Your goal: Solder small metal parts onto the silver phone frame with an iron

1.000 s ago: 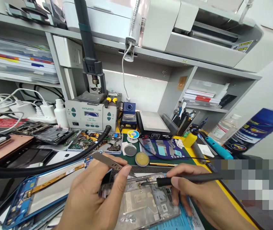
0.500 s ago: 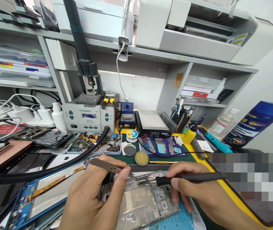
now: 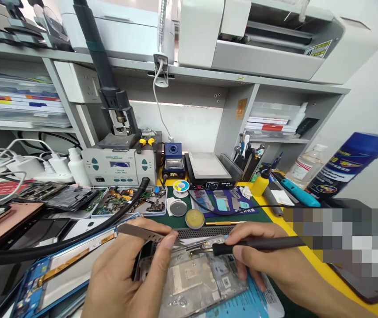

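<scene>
My left hand [image 3: 131, 269] is closed on metal tweezers [image 3: 142, 232], their tip pointing right, close to the upper edge of a phone frame [image 3: 195, 278]. In my right hand [image 3: 265, 251] is a soldering iron [image 3: 223, 249] with a black grip, held like a pen. Its metal tip reaches a small gold-coloured spot on the frame, beside the tweezers' tip; whether the two touch I cannot tell. The silvery frame lies tilted over a blue and white sheet [image 3: 255, 296]. My left hand hides part of its left side.
Behind my hands are a flux tin [image 3: 195, 218], a solder spool [image 3: 181, 187] and a black hot plate [image 3: 208, 171]. A rework station [image 3: 117, 167] stands at the back left, its thick black hose [image 3: 102, 238] crossing the left side. Phone parts [image 3: 69, 260] crowd the left.
The camera view has shifted slightly, so most things sit a little further left. Both hands keep the same grip over the phone frame, and the two tool tips stay near the same spot.
</scene>
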The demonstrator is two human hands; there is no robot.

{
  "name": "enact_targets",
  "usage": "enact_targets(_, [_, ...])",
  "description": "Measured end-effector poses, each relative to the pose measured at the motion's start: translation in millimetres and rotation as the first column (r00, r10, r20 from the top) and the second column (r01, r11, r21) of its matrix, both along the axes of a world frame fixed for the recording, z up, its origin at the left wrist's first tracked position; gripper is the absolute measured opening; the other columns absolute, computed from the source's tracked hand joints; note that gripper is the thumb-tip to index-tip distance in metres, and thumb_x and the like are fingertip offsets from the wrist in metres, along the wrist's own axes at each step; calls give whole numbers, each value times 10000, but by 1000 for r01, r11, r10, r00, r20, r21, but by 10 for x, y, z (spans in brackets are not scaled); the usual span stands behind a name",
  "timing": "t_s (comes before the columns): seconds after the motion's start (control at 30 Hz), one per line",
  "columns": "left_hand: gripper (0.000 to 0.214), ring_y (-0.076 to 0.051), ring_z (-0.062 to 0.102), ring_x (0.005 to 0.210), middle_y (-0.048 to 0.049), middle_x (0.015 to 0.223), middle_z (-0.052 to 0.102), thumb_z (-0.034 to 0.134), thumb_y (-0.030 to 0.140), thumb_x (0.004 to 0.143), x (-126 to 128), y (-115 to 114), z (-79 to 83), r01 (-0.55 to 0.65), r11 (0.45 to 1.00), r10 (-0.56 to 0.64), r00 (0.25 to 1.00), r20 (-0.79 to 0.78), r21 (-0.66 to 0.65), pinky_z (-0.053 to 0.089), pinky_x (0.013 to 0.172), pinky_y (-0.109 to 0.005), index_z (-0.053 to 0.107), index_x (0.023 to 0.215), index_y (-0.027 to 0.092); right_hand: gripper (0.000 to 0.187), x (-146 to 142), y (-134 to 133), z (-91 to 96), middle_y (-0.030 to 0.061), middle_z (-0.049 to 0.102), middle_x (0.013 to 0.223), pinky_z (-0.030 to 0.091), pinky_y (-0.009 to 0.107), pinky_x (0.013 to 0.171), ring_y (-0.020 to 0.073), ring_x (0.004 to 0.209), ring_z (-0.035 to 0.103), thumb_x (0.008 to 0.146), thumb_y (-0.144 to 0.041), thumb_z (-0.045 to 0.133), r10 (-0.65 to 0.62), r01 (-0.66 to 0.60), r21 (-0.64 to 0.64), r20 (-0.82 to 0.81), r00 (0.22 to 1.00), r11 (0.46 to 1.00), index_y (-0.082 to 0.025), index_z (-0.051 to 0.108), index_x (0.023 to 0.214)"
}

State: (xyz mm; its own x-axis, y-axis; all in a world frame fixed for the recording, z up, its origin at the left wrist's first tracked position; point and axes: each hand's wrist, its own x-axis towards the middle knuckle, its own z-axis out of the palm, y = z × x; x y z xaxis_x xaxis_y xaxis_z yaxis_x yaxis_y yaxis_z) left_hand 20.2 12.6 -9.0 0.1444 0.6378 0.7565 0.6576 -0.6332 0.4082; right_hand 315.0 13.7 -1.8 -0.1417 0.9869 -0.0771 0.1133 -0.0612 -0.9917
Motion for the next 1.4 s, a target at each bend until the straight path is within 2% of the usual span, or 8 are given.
enact_targets(0.33, [78, -171, 822, 880, 20, 1045, 832, 658, 267, 1117, 23, 6, 22, 18, 1000, -18, 1000, 21, 12, 653, 760, -249, 725, 1141, 301, 149, -27, -19, 56, 72, 814, 712, 464, 185, 372, 139, 457, 647, 868, -322, 920, -33, 33, 6, -46, 998, 999, -177, 903, 898])
enact_targets(0.47, [100, -155, 809, 930, 26, 1054, 815, 643, 229, 1120, 28, 6, -10, 46, 999, -46, 999, 25, 11, 639, 816, -238, 709, 1147, 298, 128, -25, -20, 54, 67, 806, 701, 469, 180, 376, 133, 457, 635, 872, -309, 916, -25, 26, 8, -66, 998, 1000, -182, 899, 884])
enact_targets(0.67, [108, -139, 788, 954, 28, 1053, 798, 641, 200, 1121, 44, 12, -23, 75, 997, -75, 997, 34, 8, 617, 843, -240, 705, 1141, 284, 171, -16, -21, 17, 63, 784, 666, 444, 176, 374, 117, 425, 601, 884, -341, 915, -15, 16, 24, -48, 999, 1000, -171, 905, 903])
enact_targets(0.8, [112, -143, 788, 967, 23, 1064, 799, 641, 195, 1121, 35, -3, -16, 80, 997, -80, 996, 40, 14, 618, 860, -246, 706, 1153, 280, 155, -24, -24, 29, 71, 805, 716, 446, 176, 378, 96, 409, 585, 877, -317, 914, -16, 17, 18, -35, 999, 1000, -165, 909, 904])
enact_targets(1.13, [94, -178, 801, 935, 4, 1036, 808, 659, 231, 1114, 36, 25, -13, 51, 998, -53, 998, 45, 27, 641, 804, -259, 730, 1144, 285, 210, -35, -17, -10, 43, 750, 640, 437, 179, 362, 120, 419, 611, 845, -374, 939, -44, 44, 10, -52, 998, 999, -171, 900, 882])
enact_targets(1.3, [104, -183, 801, 936, 5, 1027, 807, 663, 209, 1107, 32, 20, -14, 71, 997, -74, 996, 55, 43, 646, 826, -272, 727, 1139, 285, 190, -32, -21, 15, 46, 767, 678, 446, 175, 368, 110, 422, 612, 826, -351, 953, -25, 25, 0, -75, 997, 1000, -174, 910, 879])
enact_targets(1.4, [111, -173, 795, 933, 13, 1024, 803, 652, 208, 1113, 38, 17, -11, 65, 997, -67, 996, 51, 49, 637, 826, -265, 722, 1142, 290, 149, -65, -40, 81, 62, 815, 801, 455, 152, 379, 85, 431, 634, 809, -314, 971, -39, 39, -6, -105, 994, 999, -183, 917, 854])
